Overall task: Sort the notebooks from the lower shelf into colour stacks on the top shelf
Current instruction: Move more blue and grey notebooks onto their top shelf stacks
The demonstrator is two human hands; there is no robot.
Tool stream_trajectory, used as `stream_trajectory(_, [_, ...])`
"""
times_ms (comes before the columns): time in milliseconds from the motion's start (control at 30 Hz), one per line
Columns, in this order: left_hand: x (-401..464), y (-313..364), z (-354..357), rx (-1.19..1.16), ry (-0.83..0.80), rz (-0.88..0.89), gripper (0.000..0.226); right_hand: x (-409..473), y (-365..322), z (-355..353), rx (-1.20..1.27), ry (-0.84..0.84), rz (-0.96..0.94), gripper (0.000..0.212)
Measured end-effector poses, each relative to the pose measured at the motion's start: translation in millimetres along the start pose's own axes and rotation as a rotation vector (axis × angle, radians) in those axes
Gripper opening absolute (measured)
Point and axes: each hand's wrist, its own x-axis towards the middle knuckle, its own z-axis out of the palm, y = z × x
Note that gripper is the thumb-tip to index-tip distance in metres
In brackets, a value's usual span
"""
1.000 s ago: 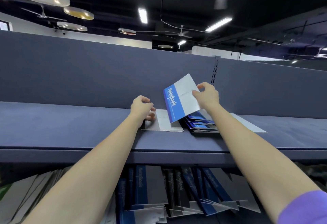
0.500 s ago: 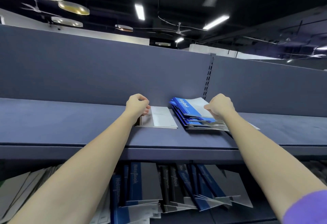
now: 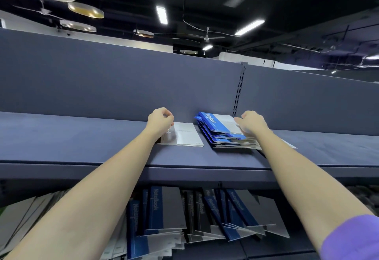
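On the top shelf (image 3: 82,146) lies a grey notebook (image 3: 186,136), flat. My left hand (image 3: 161,121) hovers at its far left corner with fingers curled; I see nothing held in them. Right of it sits a fanned stack of blue notebooks (image 3: 217,134). My right hand (image 3: 251,123) rests on the top blue notebook with fingers fairly straight. Several blue and grey notebooks (image 3: 158,210) lean upright on the lower shelf below.
Another pale notebook (image 3: 289,146) peeks out on the top shelf behind my right forearm. The shelf's dark back panel (image 3: 102,87) rises just behind the stacks, with a slotted upright (image 3: 239,89) in it. More grey notebooks (image 3: 18,218) lean at the lower left.
My right hand brought the blue notebook down from the air onto the blue stack and now lies flat on it. My left hand stayed by the grey notebook.
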Motion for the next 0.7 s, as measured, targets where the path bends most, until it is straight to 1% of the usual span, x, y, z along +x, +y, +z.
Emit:
stream_trajectory(67, [-2.1,1.4,3.6,0.144,-0.042,0.073,0.014,-0.8,5.1,-2.7,0.020,-0.053,0.021,0.044])
stream_trajectory(133, [-5.1,4.5,9.5,0.244,-0.061,0.121,0.016,-3.9,10.0,-8.1,0.049,-0.107,0.025,0.048])
stream_trajectory(200, [-7.7,8.5,15.9,0.264,-0.069,0.154,0.018,-11.1,13.7,-16.2,0.136,-0.143,0.038,0.045])
stream_trajectory(267, [-9.8,12.6,21.7,0.285,-0.086,0.186,0.018,-15.0,18.6,-26.0,0.224,-0.173,0.062,0.036])
stream_trajectory(367, [-13.7,16.5,26.4,0.442,-0.137,0.241,0.017,-11.7,22.7,-33.9,0.240,-0.219,0.061,0.024])
stream_trajectory(433, [-16.4,18.2,27.5,0.539,-0.158,0.266,0.016,-4.8,24.5,-33.3,0.232,-0.222,0.040,0.024])
stream_trajectory(533, [-20.7,22.1,29.0,0.587,-0.163,0.273,0.016,-1.8,26.6,-30.5,0.261,-0.228,0.012,0.023])
stream_trajectory(633, [-26.8,27.0,33.6,0.621,-0.172,0.251,0.016,-0.8,32.9,-27.5,0.246,-0.198,0.002,0.029])
stream_trajectory(700, [-33.4,32.2,41.1,0.653,-0.171,0.267,0.014,-0.7,38.3,-23.9,0.282,-0.163,-0.001,0.032])
